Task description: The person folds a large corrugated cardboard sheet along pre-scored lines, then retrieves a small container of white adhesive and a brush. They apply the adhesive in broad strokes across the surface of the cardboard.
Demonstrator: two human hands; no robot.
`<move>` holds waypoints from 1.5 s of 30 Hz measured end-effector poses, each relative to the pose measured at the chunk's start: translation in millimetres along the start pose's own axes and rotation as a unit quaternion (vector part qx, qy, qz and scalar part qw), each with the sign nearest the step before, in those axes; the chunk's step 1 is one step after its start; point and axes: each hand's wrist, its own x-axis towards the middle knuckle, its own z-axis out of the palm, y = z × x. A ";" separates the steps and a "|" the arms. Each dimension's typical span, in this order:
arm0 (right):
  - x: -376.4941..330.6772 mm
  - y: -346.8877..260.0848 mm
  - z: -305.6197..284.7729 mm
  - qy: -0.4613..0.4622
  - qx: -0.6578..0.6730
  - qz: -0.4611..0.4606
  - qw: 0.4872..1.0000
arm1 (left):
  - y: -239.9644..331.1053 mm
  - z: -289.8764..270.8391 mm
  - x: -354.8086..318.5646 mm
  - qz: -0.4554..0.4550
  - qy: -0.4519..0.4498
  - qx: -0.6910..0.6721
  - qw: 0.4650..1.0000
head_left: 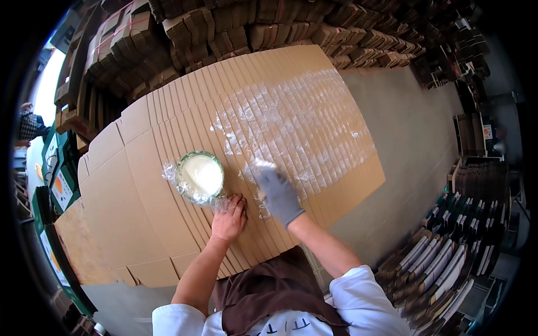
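Observation:
Several cardboard sheets lie fanned out in overlapping strips (162,201), and streaks of wet white glue (314,123) cover their middle and right part. On the sheets stands a round tub of white glue (203,175), its rim wrapped in clear plastic and green. My left hand (229,218), bare, rests on the cardboard just below the tub, fingers spread over the strips beside the plastic. My right hand (278,196), in a grey glove, is closed around a brush (265,164) with a whitened tip over the glued strips. Blur and the glove hide most of the brush.
Tall stacks of folded cardboard (235,28) stand along the far side, with a wooden pallet (73,84) at the far left. Green boxes (59,168) line the left edge. Rows of upright flat cartons (426,263) stand at the lower right on the grey floor (403,129).

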 end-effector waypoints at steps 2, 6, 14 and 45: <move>-2.4 3.9 8.1 -0.042 0.045 0.062 0.996 | 1.5 1.0 1.6 -0.004 0.003 -0.003 1.000; 25.2 33.9 2.9 -0.019 0.013 0.082 0.996 | -0.9 4.7 1.6 0.005 0.005 -0.006 1.000; -2.7 84.2 -28.0 -0.006 0.120 0.323 0.939 | 1.5 0.4 2.0 -0.003 -0.006 -0.015 1.000; 13.7 79.5 -21.9 -0.046 0.279 0.314 0.906 | -1.6 7.7 -1.4 -0.017 0.000 0.017 1.000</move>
